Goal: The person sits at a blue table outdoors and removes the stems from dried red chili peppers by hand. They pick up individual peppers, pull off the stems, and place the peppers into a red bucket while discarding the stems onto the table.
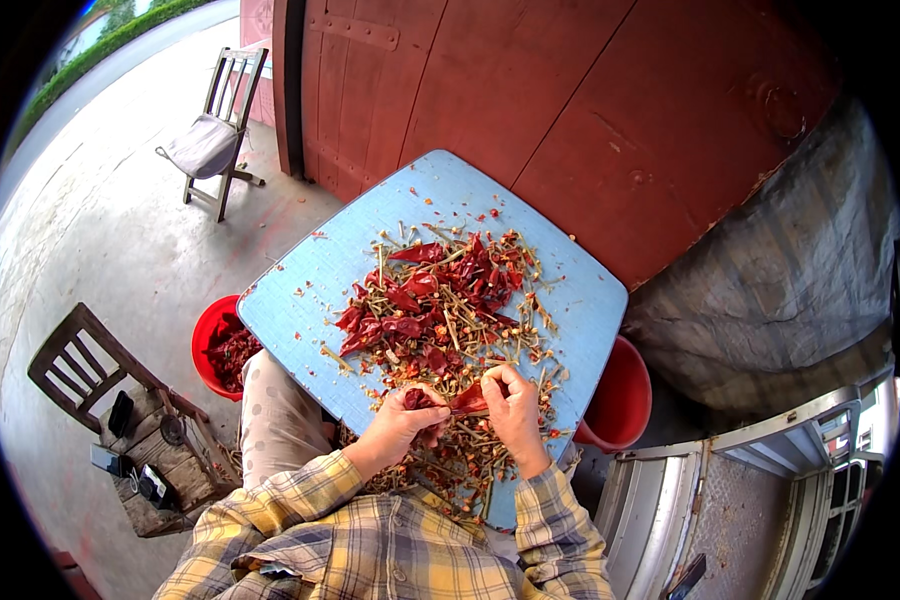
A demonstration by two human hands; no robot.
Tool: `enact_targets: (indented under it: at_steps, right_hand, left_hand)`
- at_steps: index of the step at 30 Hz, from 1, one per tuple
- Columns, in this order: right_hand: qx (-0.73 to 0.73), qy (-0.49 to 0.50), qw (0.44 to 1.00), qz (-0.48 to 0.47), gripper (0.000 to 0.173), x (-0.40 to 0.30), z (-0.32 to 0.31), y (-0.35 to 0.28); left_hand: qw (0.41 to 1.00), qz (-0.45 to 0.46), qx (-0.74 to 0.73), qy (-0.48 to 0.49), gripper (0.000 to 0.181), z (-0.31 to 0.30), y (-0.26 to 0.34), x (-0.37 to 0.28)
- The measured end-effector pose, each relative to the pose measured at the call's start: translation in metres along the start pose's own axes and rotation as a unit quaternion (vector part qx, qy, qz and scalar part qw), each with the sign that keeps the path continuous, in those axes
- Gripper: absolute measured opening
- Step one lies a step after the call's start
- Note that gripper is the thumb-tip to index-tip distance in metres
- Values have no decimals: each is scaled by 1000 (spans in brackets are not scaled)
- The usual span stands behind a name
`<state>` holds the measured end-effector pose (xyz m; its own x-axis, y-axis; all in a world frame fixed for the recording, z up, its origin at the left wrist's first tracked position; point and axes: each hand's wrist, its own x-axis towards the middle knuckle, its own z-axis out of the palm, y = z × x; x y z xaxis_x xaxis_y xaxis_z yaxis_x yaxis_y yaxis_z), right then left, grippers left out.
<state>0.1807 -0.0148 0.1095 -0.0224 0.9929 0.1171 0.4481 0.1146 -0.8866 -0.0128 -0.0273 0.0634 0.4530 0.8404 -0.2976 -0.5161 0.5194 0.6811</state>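
Note:
Over the near part of a light blue table (285, 300), both my hands are close together on dried red chili pieces. My left hand (412, 420) has its fingers closed around a dark red dried chili (418, 399). Between the two hands stretches a brighter red chili piece (470, 400); my right hand (511, 409) pinches its right end between thumb and finger. Beyond my hands lies a heap of dried red chilies (405, 300), mixed with pale stems, caps and seeds. More stems and caps (465, 457) are spread below my hands, near my shirt.
A red bucket (204, 337) with dried chilies stands left of the table, another red bucket (630, 397) at its right. A wooden chair (150, 450) holding small dark devices is at lower left, a second chair (202, 146) farther off. Red wooden doors (510, 97) rise behind the table.

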Motion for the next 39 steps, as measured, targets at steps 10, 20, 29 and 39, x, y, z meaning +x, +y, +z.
enact_targets:
  at_steps: [10, 20, 29, 39]
  right_hand:
    - [-139, 147, 977, -71, 9, 6, -18, 12]
    - [-100, 112, 986, -67, 8, 9, -6, 8]
    - [-83, 129, 986, -70, 9, 1, -9, 30]
    - [-80, 113, 988, -65, 10, 0, -10, 21]
  left_hand:
    - [990, -38, -131, -19, 4, -2, 6, 1]
    - [939, 8, -341, -28, 22, -38, 25, -2]
    - [911, 201, -358, 33, 22, -115, 105, -54]
    - [853, 393, -175, 297, 27, -298, 146, -89]
